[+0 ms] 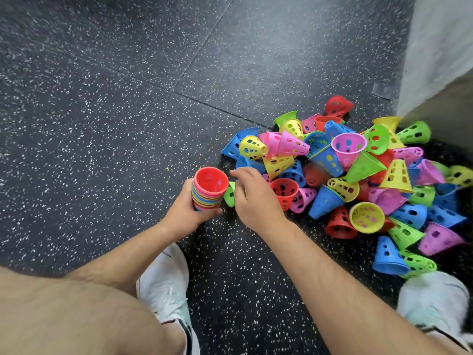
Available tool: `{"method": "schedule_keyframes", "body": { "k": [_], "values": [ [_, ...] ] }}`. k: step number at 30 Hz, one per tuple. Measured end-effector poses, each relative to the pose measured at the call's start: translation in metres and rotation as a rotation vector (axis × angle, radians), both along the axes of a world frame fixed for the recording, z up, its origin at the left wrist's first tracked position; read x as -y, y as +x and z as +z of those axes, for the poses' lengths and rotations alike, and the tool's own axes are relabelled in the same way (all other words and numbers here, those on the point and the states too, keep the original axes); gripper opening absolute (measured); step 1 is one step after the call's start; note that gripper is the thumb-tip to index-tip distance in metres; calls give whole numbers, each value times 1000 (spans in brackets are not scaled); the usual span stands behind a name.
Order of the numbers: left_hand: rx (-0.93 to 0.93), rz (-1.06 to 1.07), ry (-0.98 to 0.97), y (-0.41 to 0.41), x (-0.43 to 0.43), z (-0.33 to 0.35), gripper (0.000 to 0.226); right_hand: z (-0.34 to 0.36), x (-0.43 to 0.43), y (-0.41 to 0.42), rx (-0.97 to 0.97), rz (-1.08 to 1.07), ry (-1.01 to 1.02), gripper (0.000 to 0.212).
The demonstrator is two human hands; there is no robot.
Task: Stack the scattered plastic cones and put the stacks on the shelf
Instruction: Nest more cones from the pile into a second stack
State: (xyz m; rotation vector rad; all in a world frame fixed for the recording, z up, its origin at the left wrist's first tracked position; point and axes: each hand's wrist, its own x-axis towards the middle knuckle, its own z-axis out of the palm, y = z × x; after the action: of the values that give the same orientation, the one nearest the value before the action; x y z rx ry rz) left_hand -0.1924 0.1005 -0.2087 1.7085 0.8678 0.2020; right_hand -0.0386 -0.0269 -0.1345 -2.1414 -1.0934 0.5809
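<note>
The person is crouching over a dark rubber floor flecked with white (102, 124), and both bare forearms are reaching forward. The left hand (184, 213) is wrapping its grip around a nested stack of coloured perforated plastic cones (208, 190). The fingers and thumb are curling closed round the stack's lower part. The stack is sitting upright above the floor with its wide mouth facing up, a red cone is lying uppermost, and banded rims of many colours are showing beneath it.

Just to the right of the stack, the right hand (256, 201) is bending its fingers down onto a single green perforated plastic cone (229, 194). That grip is closing on the cone's edge, and the fingers are hiding part of it. The green cone is lying almost against the stack's side.

A loose pile of scattered red, blue, yellow, pink and green plastic cones (345, 175) is spreading over the floor to the right of both hands. The cones are lying tipped on their sides, upright and mouth-up, and a few are already nesting in pairs. The pile is running up near a pale textured wall (440, 47) at the right edge. A white sneaker (166, 280) is resting on the floor below the left forearm, and a second white shoe (432, 298) is showing blurred at the lower right, touching the nearest cones.
</note>
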Motion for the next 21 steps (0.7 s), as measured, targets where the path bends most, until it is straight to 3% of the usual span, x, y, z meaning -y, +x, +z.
{"method": "schedule_keyframes", "body": {
  "k": [6, 9, 15, 21],
  "values": [
    [9, 10, -5, -4, 5, 4, 76, -20, 4, 6, 110, 149, -344, 42],
    [17, 13, -15, -9, 7, 4, 76, -26, 4, -1, 128, 205, -425, 44],
    [19, 45, -36, -10, 9, 6, 78, -24, -2, -6, 174, 124, -256, 43],
    [17, 59, -43, -8, 8, 9, 79, -14, -9, 11, 125, -159, 35, 69]
  ]
}}
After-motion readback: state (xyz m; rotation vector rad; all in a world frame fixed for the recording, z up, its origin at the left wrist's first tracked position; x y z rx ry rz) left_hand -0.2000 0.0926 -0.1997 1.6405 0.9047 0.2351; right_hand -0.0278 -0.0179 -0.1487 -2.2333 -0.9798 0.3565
